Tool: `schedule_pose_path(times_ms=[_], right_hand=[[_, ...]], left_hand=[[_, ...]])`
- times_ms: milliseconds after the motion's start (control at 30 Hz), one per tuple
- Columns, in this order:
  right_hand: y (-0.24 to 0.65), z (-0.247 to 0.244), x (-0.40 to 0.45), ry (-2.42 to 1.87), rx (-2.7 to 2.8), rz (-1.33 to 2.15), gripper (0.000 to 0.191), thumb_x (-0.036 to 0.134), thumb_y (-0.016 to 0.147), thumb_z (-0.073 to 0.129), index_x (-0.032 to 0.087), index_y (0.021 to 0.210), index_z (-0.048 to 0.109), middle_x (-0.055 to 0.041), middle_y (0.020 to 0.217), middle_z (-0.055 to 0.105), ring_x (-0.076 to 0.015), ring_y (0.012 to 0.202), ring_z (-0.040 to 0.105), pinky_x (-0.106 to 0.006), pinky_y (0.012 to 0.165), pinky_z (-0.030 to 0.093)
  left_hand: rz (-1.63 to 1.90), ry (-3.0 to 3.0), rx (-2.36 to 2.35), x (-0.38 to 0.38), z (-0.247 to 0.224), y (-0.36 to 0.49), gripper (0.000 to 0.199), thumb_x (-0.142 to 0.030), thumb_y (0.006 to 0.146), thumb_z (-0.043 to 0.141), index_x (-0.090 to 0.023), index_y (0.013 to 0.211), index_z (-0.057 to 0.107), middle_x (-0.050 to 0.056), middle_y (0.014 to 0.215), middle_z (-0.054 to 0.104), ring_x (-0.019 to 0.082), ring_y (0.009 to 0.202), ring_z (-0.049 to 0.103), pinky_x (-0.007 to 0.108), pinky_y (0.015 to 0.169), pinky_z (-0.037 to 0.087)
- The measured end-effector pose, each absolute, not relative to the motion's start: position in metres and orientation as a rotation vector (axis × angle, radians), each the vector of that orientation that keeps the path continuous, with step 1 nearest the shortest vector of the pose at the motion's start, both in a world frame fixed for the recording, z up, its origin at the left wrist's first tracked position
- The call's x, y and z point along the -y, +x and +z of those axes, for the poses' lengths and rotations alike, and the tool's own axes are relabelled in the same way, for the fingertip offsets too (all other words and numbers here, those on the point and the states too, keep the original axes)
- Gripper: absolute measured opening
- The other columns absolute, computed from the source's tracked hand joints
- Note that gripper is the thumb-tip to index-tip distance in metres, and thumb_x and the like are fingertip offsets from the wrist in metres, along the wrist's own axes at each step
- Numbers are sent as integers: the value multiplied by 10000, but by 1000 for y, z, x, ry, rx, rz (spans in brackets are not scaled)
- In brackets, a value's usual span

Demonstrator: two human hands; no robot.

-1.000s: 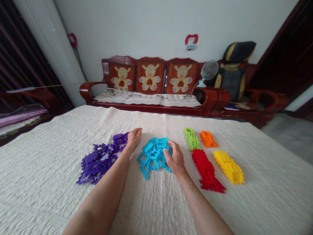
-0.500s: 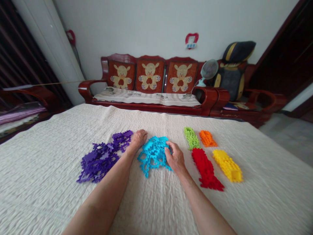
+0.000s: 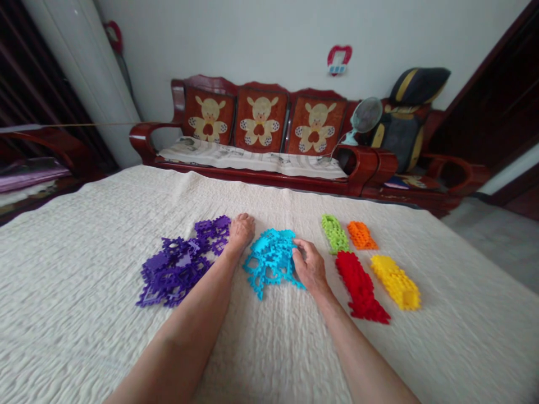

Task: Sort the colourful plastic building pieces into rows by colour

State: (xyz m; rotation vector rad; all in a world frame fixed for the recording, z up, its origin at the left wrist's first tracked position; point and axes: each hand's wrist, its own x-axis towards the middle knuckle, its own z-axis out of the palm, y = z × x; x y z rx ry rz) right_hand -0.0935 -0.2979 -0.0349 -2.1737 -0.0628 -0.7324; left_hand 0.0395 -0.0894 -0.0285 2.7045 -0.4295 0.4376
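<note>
Gathering the loose blue pieces (image 3: 272, 261) lying mid-blanket (image 3: 84, 314): right hand (image 3: 310, 268) curled, fingers pinching the pile's right edge; left hand (image 3: 241, 229) resting flat between it and the purple pieces (image 3: 181, 264). Next, probably squaring them into a tight stack like the red row (image 3: 361, 286), with the left hand needed opposite.

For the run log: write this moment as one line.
left hand: between purple pile and blue pile | right hand: fingers on blue pile | surface: cream quilt | red, yellow, green, orange stacks: untouched
</note>
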Motion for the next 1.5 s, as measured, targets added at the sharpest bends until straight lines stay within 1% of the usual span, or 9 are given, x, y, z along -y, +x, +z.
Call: schedule_pose_path(times_ms=[167, 267, 400, 567, 767, 933, 1033, 1267, 1500], right_hand=[[-91, -35, 298, -2191, 43, -748, 331, 377, 861, 471, 188, 1051, 665, -103, 1055, 708, -229, 988, 653, -384, 904, 519], [-91, -34, 297, -2198, 44, -757, 336, 381, 853, 459, 176, 1020, 667, -112, 1025, 710, -231, 961, 655, -388, 891, 520], [-92, -34, 295, -2199, 52, -774, 325, 385, 844, 460, 178, 978, 672, -114, 996, 714, -234, 943, 654, -392, 878, 520], [-91, -37, 297, -2187, 60, -786, 333, 390, 846, 456, 180, 982, 676, -111, 994, 714, -238, 951, 651, -397, 880, 515], [-90, -38, 298, -2198, 49, -769, 325, 372, 842, 435, 181, 951, 674, -108, 971, 712, -234, 929, 651, -391, 882, 514], [-91, -36, 297, -2219, 25, -738, 343, 345, 857, 398, 175, 966, 675, -108, 999, 707, -229, 983, 648, -386, 927, 498], [-93, -34, 297, -2220, 2, -723, 345, 326, 860, 385, 179, 965, 679, -103, 1005, 707, -223, 987, 647, -380, 930, 497], [-97, -32, 297, -2136, -28, -713, 349, 302, 871, 378, 174, 1002, 675, -95, 1026, 709, -215, 999, 648, -368, 933, 496], [-99, -35, 301, -2119, 40, -695, 331, 197, 760, 455, 185, 1015, 665, -80, 1042, 699, -213, 1007, 647, -365, 950, 498]], left_hand=[[396, 2640, 463, 90, -25, 37, 303, -140, 907, 397, -161, 927, 699, 112, 1010, 663, 206, 1034, 590, 312, 935, 450], [332, 2596, 515, 88, -22, 27, 296, -78, 855, 410, -153, 887, 694, 97, 964, 673, 187, 986, 610, 283, 910, 457], [282, 2552, 530, 79, -28, 5, 290, -48, 808, 425, -143, 876, 690, 98, 935, 679, 186, 926, 619, 292, 880, 475], [344, 2490, 573, 71, -38, -13, 323, -39, 820, 403, -146, 930, 687, 108, 1022, 671, 185, 1041, 593, 320, 987, 459], [358, 2523, 516, 64, -32, -14, 364, -41, 809, 399, -126, 991, 703, 136, 1115, 673, 206, 1103, 598, 341, 1030, 453], [339, 2474, 500, 58, -37, -15, 416, -31, 791, 394, -137, 1045, 705, 115, 1204, 670, 191, 1150, 597, 329, 1067, 438], [352, 2438, 500, 57, -39, -16, 411, -40, 801, 386, -149, 1031, 708, 97, 1196, 680, 182, 1151, 597, 334, 1076, 434], [412, 2424, 505, 58, -42, -14, 395, -52, 801, 398, -132, 1015, 720, 118, 1180, 689, 189, 1125, 621, 325, 1069, 443], [487, 2452, 481, 60, -40, -10, 433, -41, 763, 390, -124, 1020, 729, 103, 1080, 728, 187, 1060, 642, 326, 1035, 475]])
